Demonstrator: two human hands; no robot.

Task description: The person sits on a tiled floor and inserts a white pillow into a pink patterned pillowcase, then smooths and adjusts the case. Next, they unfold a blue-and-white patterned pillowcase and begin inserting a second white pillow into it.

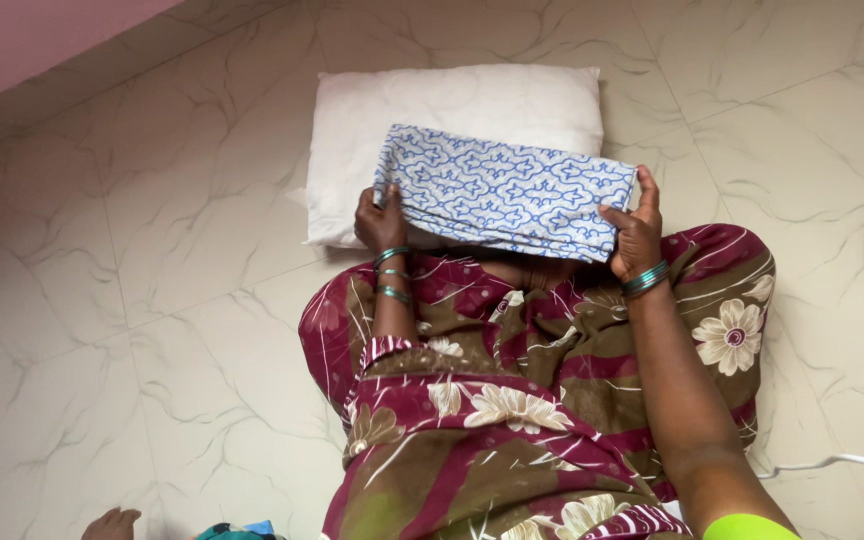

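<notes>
From the head view, the left hand (380,222) and right hand (635,240) each pinch an end of a folded blue-and-white patterned cloth cover (505,192), held flat just before the plain white rectangular pillow (452,115) on the marble floor (152,250).

The folded blue-patterned cloth (504,190) covers the front edge of the white pillow (452,110) and whatever's under it on the lap. Left hand (380,222) fingertips are tucked behind the cloth. The white cable (832,462) runs off the right edge, and a small hand (112,523) gets cut off at the bottom.
</notes>
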